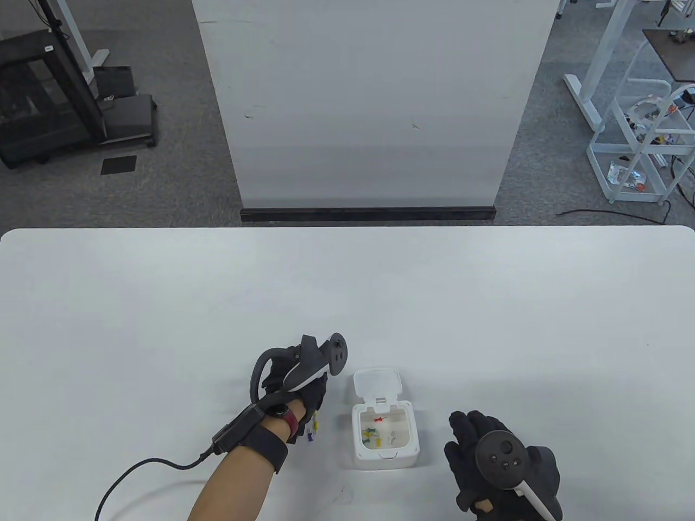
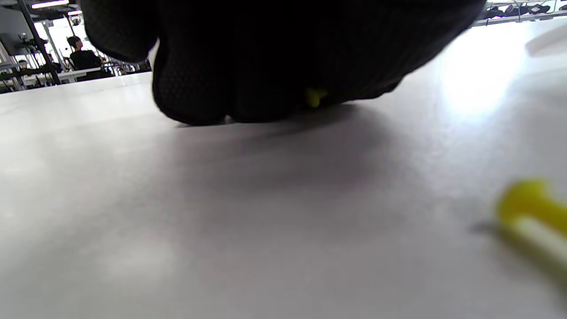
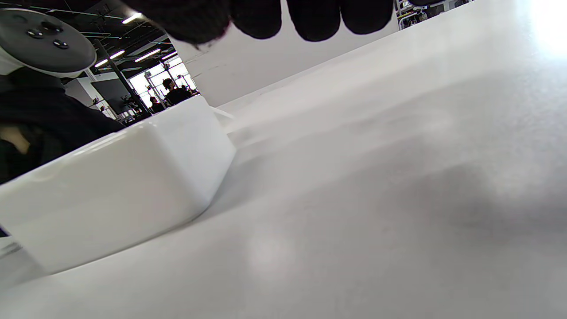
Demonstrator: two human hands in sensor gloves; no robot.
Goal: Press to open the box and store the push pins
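white box (image 3: 119,186) on table (image 3: 376,199), gloved fingertips (image 3: 257,17) above

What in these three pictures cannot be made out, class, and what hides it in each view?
- Loose push pins, table view: tiny, partly hidden under the left hand; number unclear.
- Left hand's grip, left wrist view: dark glove fills the top; only a yellow speck shows.
- Pins inside the box: too small to count.
- Box contents, right wrist view: hidden by its wall.

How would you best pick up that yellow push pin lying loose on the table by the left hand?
Pinch the yellow push pin by its plastic head, coming from above with two fingers. It lies flat on the table, so the head is probably the only bulky part, and that keeps fingertips off the point.
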